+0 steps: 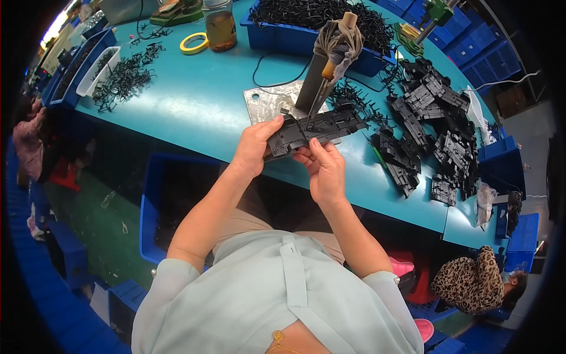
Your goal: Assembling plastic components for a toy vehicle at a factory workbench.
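A long black molded plastic part (342, 123) lies tilted between my hands, over the table's near edge. My left hand (254, 145) is closed on its left end, with the thumb along the top. My right hand (325, 171) pinches its near edge around the middle; whether a small piece is also in those fingers is hidden. Just above the part, a metal-tipped tool with a wooden handle (328, 69) points down, its tip at or very near the part's surface. Rag wrapping (342, 42) surrounds the tool's upper end beside a dark upright post (311, 82) on a metal base plate (257, 109).
Similar black parts (424, 100) are heaped on the right. Small black clips (124, 76) lie loose at left near a white tray (88, 82). A blue bin (259, 36) of clips, a jar (220, 26) and yellow tape (194, 43) stand behind. A blue crate (147, 218) sits below the table.
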Demonstrator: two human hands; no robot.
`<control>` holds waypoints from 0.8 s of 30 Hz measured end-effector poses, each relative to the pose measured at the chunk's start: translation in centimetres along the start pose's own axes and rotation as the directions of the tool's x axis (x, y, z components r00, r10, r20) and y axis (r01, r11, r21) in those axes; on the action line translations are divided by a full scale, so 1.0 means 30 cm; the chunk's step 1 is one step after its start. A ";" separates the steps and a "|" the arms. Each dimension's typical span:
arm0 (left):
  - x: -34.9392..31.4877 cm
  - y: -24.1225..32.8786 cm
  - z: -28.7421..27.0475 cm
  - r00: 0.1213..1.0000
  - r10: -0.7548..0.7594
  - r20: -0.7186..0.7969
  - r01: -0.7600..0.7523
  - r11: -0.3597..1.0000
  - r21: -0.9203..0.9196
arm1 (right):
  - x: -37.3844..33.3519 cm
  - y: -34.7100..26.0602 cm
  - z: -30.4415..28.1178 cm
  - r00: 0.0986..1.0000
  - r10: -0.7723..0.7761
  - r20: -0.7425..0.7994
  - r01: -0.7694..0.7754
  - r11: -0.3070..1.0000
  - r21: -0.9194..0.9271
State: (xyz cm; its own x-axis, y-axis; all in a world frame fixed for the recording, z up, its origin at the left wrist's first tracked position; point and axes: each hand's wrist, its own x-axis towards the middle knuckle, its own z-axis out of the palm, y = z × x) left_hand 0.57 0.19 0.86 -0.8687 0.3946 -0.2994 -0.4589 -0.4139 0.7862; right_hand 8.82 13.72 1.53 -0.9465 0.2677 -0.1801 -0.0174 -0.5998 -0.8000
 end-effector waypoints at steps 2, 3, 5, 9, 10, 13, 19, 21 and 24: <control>-0.001 0.002 0.002 1.000 -0.001 -0.007 0.001 1.000 0.006 | 0.001 0.000 0.000 1.000 -0.003 0.006 0.003 1.000 -0.001; -0.003 0.005 0.004 1.000 -0.011 -0.003 0.011 1.000 0.001 | 0.002 0.000 0.000 1.000 -0.006 0.013 0.006 1.000 -0.001; -0.002 0.007 0.004 1.000 -0.019 0.001 0.019 1.000 -0.003 | 0.002 0.000 0.003 1.000 -0.004 0.012 0.004 1.000 0.001; 0.004 0.004 0.001 1.000 -0.026 -0.009 0.026 1.000 -0.010 | -0.001 -0.002 0.010 1.000 -0.001 0.010 0.001 1.000 -0.001; 0.004 0.004 0.001 1.000 -0.027 -0.007 0.026 1.000 -0.016 | -0.001 -0.002 0.010 1.000 -0.002 0.011 0.002 1.000 -0.001; 0.006 0.005 0.001 0.999 -0.033 -0.002 0.033 0.999 -0.025 | -0.002 -0.001 0.011 1.000 -0.003 0.013 0.003 1.000 -0.009; 0.002 0.012 0.008 0.999 -0.035 -0.004 0.034 0.999 -0.042 | 0.001 0.000 0.013 1.000 0.004 0.015 -0.004 1.000 -0.012; 0.009 0.009 0.004 0.999 -0.035 -0.010 0.035 0.999 -0.041 | 0.001 0.000 0.014 1.000 0.003 0.018 -0.002 1.000 -0.009; 0.007 0.015 0.008 0.999 -0.046 -0.011 0.046 0.998 -0.044 | 0.002 -0.002 0.019 1.000 0.003 0.017 -0.003 1.000 -0.004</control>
State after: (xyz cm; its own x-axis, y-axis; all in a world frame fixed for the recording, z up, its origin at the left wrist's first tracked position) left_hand 0.22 0.28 1.28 -0.8486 0.4039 -0.3416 -0.5060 -0.4315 0.7469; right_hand 8.59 13.33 1.90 -0.9519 0.2533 -0.1726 -0.0137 -0.5976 -0.8017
